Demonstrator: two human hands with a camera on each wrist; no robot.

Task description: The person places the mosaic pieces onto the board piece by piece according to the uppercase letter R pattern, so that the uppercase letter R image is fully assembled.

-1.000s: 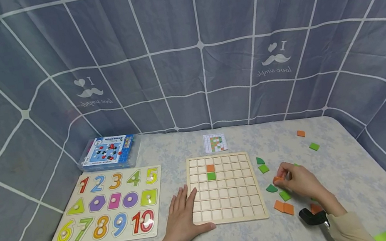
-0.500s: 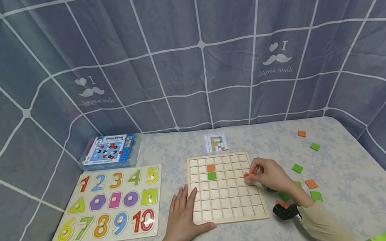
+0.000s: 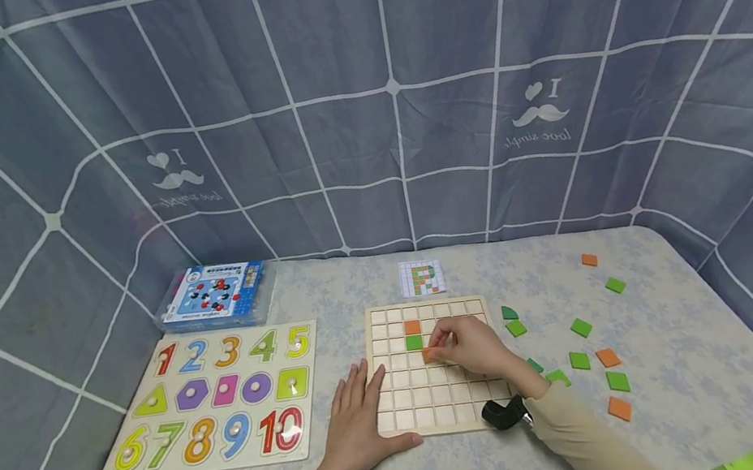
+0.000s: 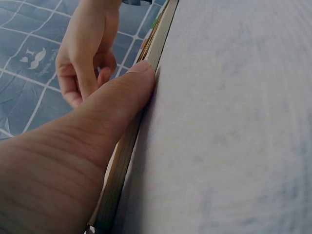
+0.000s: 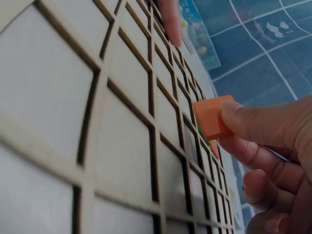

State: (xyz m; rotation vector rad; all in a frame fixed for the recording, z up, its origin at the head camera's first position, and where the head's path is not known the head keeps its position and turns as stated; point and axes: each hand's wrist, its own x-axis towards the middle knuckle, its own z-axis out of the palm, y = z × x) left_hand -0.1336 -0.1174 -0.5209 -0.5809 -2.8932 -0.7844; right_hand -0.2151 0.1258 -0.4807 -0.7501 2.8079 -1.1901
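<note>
My right hand [image 3: 470, 347] pinches an orange square tile [image 5: 210, 118] between thumb and fingers, just above the wooden grid board [image 3: 464, 412]. In the head view the tile is near the cell below and right of the green tile [image 3: 413, 342], which sits in the board under another orange tile [image 3: 412, 327]. My left hand [image 3: 356, 423] lies with fingers spread at the board's left edge. Its thumb [image 4: 127, 87] rests along the board's front edge in the left wrist view. A small card [image 3: 421, 278] with a coloured grid pattern lies behind the board.
Loose green tiles [image 3: 581, 327] and orange tiles [image 3: 619, 408] are scattered right of the board, with a dark green quarter-round piece [image 3: 510, 312]. A number puzzle board [image 3: 207, 401] lies at left, with a boxed set [image 3: 212, 296] behind it. A green object [image 3: 745, 462] shows at bottom right.
My right hand has carried the orange tile leftward from the loose pieces to over the middle of the grid board. The left hand has stayed at the board's edge.
</note>
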